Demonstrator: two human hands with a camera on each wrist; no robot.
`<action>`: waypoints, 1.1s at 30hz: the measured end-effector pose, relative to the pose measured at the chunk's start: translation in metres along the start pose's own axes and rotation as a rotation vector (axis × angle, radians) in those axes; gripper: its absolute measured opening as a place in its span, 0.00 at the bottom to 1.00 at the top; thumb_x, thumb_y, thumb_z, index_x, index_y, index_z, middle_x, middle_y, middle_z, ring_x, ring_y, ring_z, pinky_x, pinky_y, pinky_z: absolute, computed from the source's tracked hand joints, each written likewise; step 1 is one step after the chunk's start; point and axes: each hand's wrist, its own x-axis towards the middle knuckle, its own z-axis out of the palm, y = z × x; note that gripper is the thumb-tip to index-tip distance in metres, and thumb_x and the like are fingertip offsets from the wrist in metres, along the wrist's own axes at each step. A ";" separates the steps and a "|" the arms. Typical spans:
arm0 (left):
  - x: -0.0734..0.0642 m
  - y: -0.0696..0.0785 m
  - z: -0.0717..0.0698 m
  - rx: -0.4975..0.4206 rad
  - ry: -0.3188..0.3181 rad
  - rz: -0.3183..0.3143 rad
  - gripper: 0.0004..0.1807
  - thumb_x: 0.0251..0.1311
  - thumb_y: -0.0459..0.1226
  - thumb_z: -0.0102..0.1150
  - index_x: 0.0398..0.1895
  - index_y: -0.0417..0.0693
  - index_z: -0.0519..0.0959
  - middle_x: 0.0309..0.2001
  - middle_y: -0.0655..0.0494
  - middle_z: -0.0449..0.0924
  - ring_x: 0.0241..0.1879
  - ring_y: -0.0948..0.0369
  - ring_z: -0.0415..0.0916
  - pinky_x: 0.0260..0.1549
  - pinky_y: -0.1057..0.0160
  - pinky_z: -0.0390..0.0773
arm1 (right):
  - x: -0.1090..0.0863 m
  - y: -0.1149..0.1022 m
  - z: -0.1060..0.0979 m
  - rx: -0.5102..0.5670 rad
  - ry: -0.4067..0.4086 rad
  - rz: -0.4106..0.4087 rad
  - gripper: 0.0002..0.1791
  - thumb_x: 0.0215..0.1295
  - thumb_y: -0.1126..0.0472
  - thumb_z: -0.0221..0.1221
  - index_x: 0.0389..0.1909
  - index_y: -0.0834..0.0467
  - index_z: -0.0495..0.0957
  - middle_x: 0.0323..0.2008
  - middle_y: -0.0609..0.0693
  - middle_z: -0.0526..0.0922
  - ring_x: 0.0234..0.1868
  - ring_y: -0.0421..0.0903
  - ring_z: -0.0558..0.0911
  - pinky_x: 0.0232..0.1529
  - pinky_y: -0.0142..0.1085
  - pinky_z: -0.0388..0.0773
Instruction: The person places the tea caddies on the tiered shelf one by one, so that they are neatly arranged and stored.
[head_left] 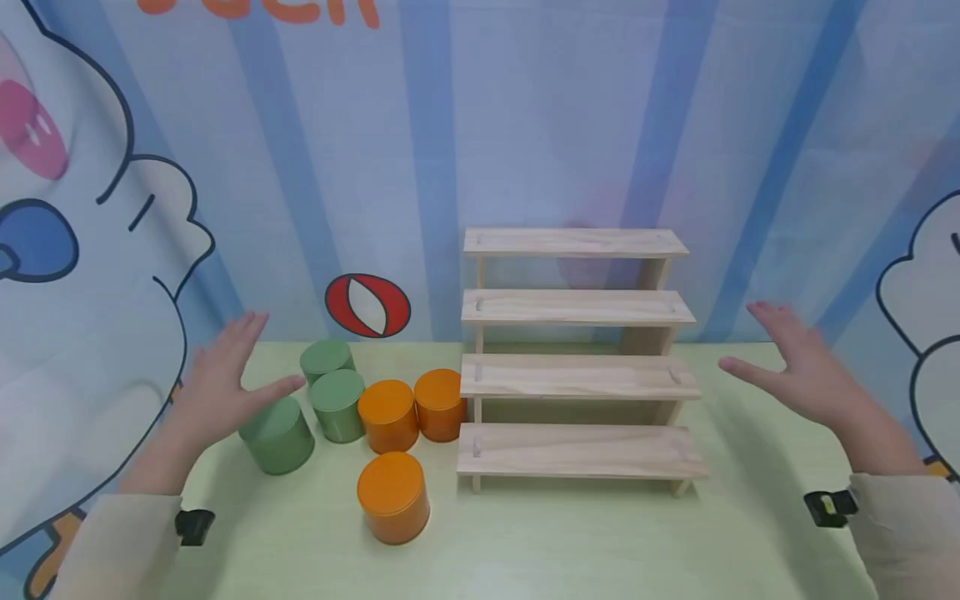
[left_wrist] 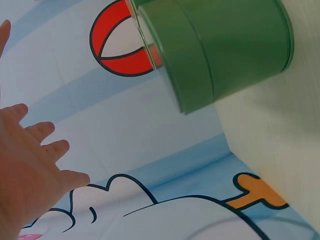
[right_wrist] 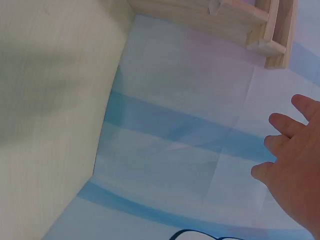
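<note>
My left hand [head_left: 225, 387] hovers over the left side of the table with its fingers spread and nothing in it. Its thumb overlaps the nearest green round tin [head_left: 279, 437] in the head view; two more green tins [head_left: 339, 408] stand just behind. To their right are three orange round tins [head_left: 393, 500], one of them closer to the front. A wooden four-step rack [head_left: 581, 454] stands right of the tins, its steps bare. Beyond the rack's right side, my right hand [head_left: 813, 379] is held in the air, fingers extended, holding nothing.
A pale table [head_left: 570, 542] carries the tins and rack. Behind it hangs a blue striped cloth [head_left: 525, 125] with cartoon figures, close to the table's back edge. A black strap [head_left: 831, 507] sits at the right wrist.
</note>
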 end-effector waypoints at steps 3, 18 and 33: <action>-0.006 0.002 0.005 -0.060 0.016 -0.006 0.54 0.59 0.57 0.59 0.78 0.49 0.39 0.76 0.39 0.37 0.73 0.37 0.35 0.62 0.26 0.36 | -0.001 -0.005 0.008 0.033 0.000 -0.002 0.50 0.67 0.44 0.56 0.76 0.61 0.36 0.74 0.68 0.34 0.73 0.66 0.28 0.65 0.69 0.26; -0.030 -0.009 0.034 -0.322 0.002 -0.164 0.56 0.58 0.53 0.63 0.78 0.55 0.34 0.77 0.40 0.36 0.72 0.34 0.38 0.58 0.25 0.50 | -0.008 -0.019 0.041 0.157 -0.004 0.024 0.51 0.66 0.44 0.58 0.77 0.54 0.35 0.75 0.66 0.37 0.72 0.72 0.41 0.57 0.74 0.49; -0.039 -0.034 0.059 -0.361 -0.047 -0.242 0.61 0.55 0.52 0.67 0.77 0.50 0.32 0.75 0.36 0.39 0.71 0.33 0.42 0.60 0.29 0.53 | -0.005 -0.016 0.067 0.206 -0.008 0.066 0.52 0.65 0.43 0.58 0.77 0.55 0.37 0.75 0.67 0.41 0.71 0.72 0.46 0.58 0.72 0.52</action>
